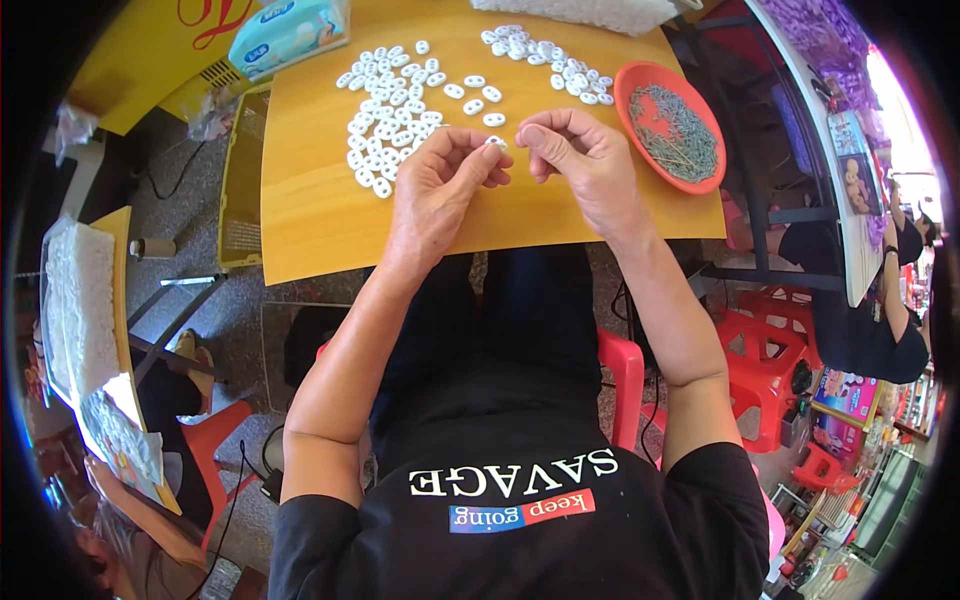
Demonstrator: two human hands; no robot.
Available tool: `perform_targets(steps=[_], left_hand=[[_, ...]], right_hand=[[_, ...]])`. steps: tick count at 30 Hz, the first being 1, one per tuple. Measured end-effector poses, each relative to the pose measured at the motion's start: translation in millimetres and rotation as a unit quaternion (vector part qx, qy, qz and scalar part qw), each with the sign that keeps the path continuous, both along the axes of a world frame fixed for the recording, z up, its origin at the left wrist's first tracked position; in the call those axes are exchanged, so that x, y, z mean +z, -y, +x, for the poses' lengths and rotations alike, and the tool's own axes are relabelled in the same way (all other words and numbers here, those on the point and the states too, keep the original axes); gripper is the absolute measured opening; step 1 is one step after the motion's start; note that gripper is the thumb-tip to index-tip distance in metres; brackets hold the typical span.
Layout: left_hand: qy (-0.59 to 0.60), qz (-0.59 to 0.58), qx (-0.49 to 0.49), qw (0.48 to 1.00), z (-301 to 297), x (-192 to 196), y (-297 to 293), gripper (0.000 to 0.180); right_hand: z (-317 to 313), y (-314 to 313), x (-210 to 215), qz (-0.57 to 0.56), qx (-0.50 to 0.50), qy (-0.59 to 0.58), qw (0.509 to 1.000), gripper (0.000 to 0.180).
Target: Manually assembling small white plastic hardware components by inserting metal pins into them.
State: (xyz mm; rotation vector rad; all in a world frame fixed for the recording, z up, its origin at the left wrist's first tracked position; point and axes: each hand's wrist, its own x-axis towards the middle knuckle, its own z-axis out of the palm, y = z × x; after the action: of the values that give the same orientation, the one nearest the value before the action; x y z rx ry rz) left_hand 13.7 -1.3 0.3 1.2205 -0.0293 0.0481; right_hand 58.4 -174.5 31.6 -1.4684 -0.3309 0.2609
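Both hands meet over the middle of the worktop (310, 215), a yellow-orange board. The left hand (440, 185) is curled, its thumb and forefinger pinched on a small white piece (494, 142) that shows just at the fingertips. The right hand (580, 160) is also curled, with its fingertips drawn together and nearly touching the left hand's at that same piece; whether it holds anything of its own cannot be told. So the piece sits right between the two hands, lifted a little off the board rather than lying on it.

Just beyond and to the left of the hands lies a loose heap of white oval pieces (385, 110), its near edge close to the left hand's knuckles. A second, smaller scatter of the same pieces (545, 60) lies farther back, beyond the right hand. To the right of the right hand, near but apart, stands an orange dish (640, 85) holding a grey tangle of thin pins (675, 130). A pale blue tissue pack (285, 35) lies at the far left corner of the board.
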Motion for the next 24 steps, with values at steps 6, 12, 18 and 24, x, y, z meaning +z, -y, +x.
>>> perform_targets(steps=[6, 12, 18, 24], left_hand=[[0.015, 0.000, -0.009, 1.000, -1, 0, 0, 0.020], [0.020, -0.004, -0.004, 1.000, 0, 1, 0, 0.020], [0.017, -0.002, -0.001, 1.000, 0, -2, 0, 0.019], [0.016, 0.004, -0.005, 1.000, -1, -1, -1, 0.018]], right_hand=[[-6, -12, -6, 0.065, -0.020, -0.073, 0.995, 0.021], [-7, -15, -9, 0.088, -0.009, -0.086, 0.992, 0.021], [-9, -18, -10, 0.083, -0.026, -0.094, 0.992, 0.020], [-10, -18, -9, 0.065, -0.022, -0.066, 0.995, 0.019]])
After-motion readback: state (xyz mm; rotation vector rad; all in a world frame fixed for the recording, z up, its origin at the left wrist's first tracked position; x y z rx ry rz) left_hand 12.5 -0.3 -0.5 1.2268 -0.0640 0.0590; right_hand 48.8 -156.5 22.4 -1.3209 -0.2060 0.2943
